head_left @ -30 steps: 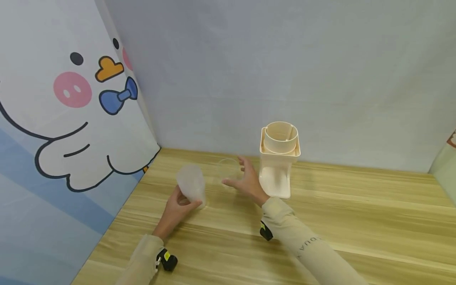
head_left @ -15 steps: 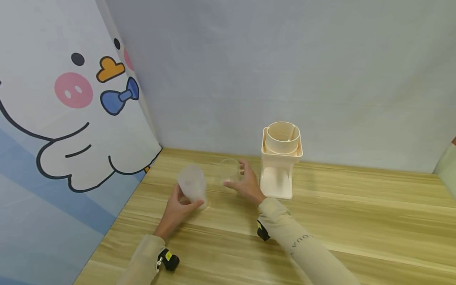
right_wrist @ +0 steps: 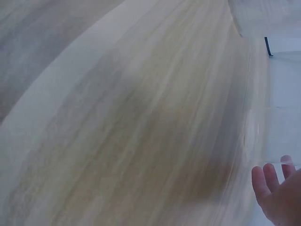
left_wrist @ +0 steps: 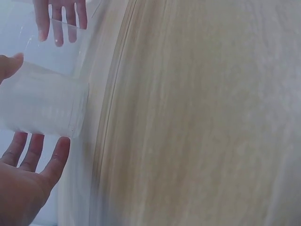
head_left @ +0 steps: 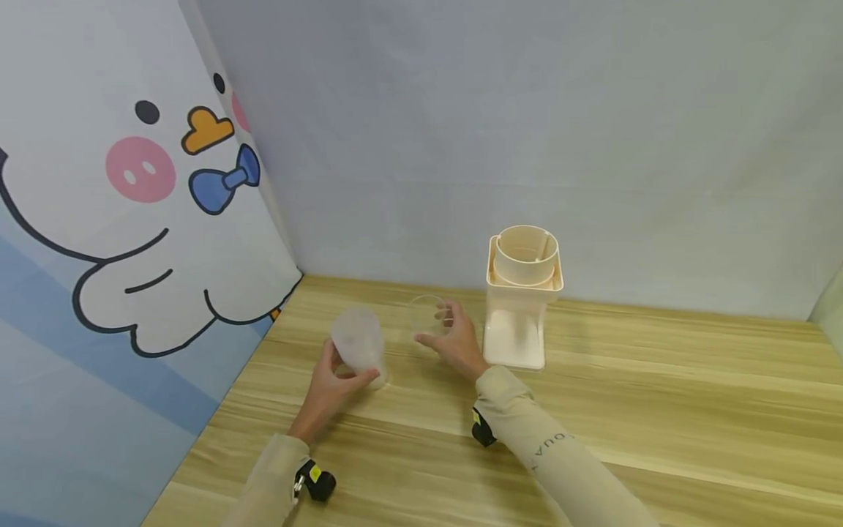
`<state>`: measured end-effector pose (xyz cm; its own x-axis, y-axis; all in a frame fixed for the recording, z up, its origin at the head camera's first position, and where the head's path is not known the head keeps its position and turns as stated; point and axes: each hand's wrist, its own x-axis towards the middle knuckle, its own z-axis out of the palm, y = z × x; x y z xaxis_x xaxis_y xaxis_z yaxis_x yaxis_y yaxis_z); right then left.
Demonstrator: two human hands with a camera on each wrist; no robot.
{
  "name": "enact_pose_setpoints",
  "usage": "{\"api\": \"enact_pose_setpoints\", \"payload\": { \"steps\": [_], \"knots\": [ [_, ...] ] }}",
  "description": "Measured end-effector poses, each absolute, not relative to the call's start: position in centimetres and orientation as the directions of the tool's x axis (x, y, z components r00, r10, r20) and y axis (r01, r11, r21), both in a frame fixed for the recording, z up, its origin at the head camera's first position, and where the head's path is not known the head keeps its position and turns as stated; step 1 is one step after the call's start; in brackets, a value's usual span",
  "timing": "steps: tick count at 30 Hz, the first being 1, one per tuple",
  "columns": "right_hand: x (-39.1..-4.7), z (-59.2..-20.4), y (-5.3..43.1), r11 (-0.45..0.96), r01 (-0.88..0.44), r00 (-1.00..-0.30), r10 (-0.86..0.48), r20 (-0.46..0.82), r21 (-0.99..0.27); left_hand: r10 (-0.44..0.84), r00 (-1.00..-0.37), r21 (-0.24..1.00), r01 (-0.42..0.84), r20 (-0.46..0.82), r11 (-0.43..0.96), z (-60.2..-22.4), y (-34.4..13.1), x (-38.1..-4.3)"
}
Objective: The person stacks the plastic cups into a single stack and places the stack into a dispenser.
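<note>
My left hand (head_left: 334,380) grips a frosted plastic cup (head_left: 358,338) at the left of the table, thumb on the near side. In the left wrist view that frosted cup (left_wrist: 44,101) lies between the thumb and fingertips; whether more cups are nested in it I cannot tell. To its right stands a clear plastic cup (head_left: 424,315), faint against the wood. My right hand (head_left: 457,342) is curved around the clear cup's right side, fingers showing through its wall. In the right wrist view my right fingertips (right_wrist: 269,176) are against the clear cup (right_wrist: 277,136).
A cream-coloured stand (head_left: 514,340) with a round, open-topped tube (head_left: 525,256) stands upright just right of my right hand. The wood-grain table (head_left: 658,395) reaches a pale wall cloth (head_left: 593,146) behind. A cartoon-printed cloth (head_left: 217,278) borders the left side.
My right hand has moved in around the clear cup, its fingers now closer about it. My left hand stays on the frosted cup. The head view has shifted slightly.
</note>
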<state>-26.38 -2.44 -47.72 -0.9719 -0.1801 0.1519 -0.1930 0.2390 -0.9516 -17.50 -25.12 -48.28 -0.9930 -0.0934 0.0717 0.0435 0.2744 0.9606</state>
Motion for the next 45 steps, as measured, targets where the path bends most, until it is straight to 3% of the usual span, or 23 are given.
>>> {"api": "enact_pose_setpoints", "payload": {
  "steps": [18,45],
  "knots": [
    [-25.8,-46.0,-1.4,0.227,-0.196,-0.971,-0.180,0.157,-0.954,-0.090,-0.993,0.961,0.047,0.074,0.272,-48.5,-25.2,-17.7],
    [-24.3,-40.8,-0.6,0.176,-0.334,-0.918,-0.282,0.277,-0.926,-0.075,-0.994,0.960,0.050,0.073,0.275,-48.5,-25.4,-17.6]
  ]
}}
